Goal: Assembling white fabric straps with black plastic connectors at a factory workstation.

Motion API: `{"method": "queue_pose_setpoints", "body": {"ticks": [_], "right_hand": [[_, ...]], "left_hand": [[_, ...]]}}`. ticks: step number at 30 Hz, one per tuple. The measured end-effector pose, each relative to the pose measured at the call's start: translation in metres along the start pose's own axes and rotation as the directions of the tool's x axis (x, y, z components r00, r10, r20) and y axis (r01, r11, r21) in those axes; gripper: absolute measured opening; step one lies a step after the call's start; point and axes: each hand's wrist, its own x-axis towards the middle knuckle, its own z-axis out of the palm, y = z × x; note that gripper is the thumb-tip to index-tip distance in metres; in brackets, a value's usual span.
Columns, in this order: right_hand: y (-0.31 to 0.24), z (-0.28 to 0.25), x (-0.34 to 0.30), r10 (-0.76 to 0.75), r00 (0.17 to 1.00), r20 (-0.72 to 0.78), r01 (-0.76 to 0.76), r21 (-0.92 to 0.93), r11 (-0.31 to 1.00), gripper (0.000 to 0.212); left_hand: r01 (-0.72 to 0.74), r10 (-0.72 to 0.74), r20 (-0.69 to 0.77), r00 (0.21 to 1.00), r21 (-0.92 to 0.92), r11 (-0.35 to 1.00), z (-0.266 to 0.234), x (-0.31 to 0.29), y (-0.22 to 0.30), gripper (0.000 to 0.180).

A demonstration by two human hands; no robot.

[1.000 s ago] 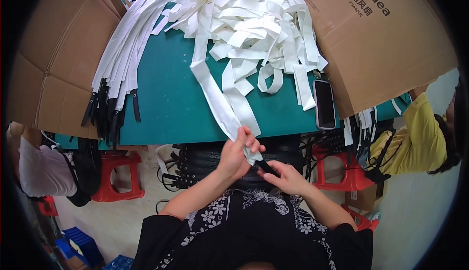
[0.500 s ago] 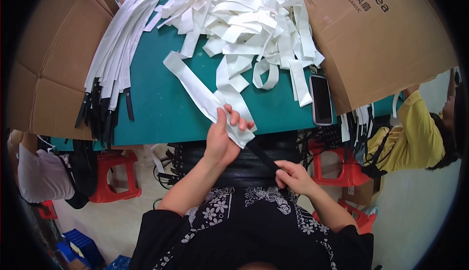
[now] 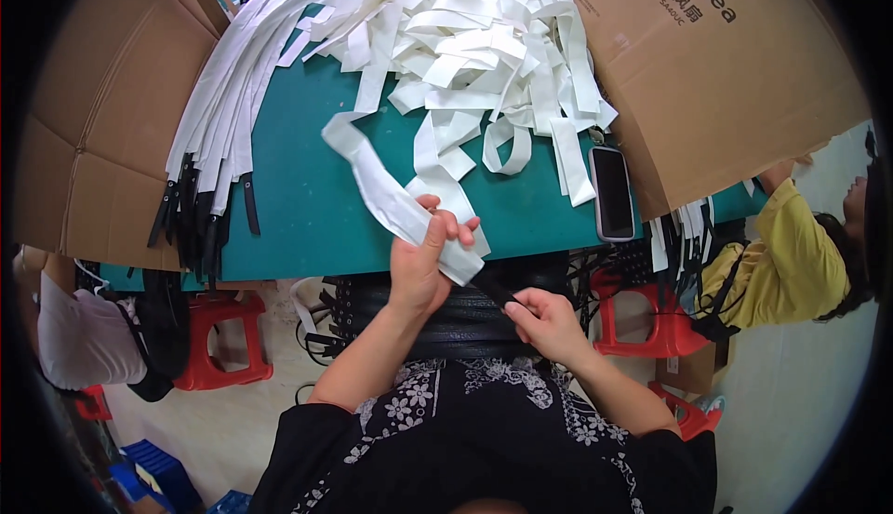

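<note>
At frame centre the left hand [image 3: 423, 267] grips a white sleeve [image 3: 395, 202]; the right hand [image 3: 549, 320] pinches a black strap [image 3: 496, 291] below the green table [image 3: 298, 198], cardboard boxes [image 3: 735, 77] flanking

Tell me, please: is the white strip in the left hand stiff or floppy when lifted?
Probably floppy: the white strip bends and trails over the green table from the left hand. Likely light, since a few fingers carry it. The pile of strips curls loosely too.

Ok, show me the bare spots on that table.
Bare green table lies between the stacked strips on the left and the loose white pile, and along the near edge up to the phone. The far half is crowded.
</note>
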Motion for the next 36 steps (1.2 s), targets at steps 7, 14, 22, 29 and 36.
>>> {"method": "queue_pose_setpoints", "body": {"ticks": [7, 14, 22, 29, 36], "right_hand": [[-0.017, 0.007, 0.003, 0.007, 1.0, 0.004, -0.007, 0.066, 0.998, 0.013], [-0.007, 0.002, 0.012, -0.141, 0.989, 0.042, 0.139, 0.057, 0.989, 0.013], [-0.011, 0.017, 0.032, -0.151, 0.988, 0.029, 0.147, 0.114, 0.983, 0.016], [-0.026, 0.011, 0.026, 0.012, 1.0, -0.028, -0.015, -0.09, 0.996, 0.014], [-0.018, 0.016, 0.023, -0.234, 0.969, -0.081, 0.234, -0.016, 0.972, 0.015]], "left_hand": [[0.066, -0.062, -0.04, 0.997, 0.101, 0.993, 0.004, -0.011, -0.011, 0.031], [0.113, -0.118, -0.169, 0.978, -0.036, 0.993, -0.017, 0.009, -0.003, 0.028], [0.143, -0.15, -0.059, 0.987, -0.109, 0.984, -0.007, 0.004, -0.009, 0.024], [0.017, -0.001, -0.087, 0.996, 0.188, 0.982, -0.008, 0.007, 0.0, 0.028], [0.245, -0.231, -0.112, 0.967, 0.133, 0.96, 0.007, -0.014, -0.022, 0.028]]}}
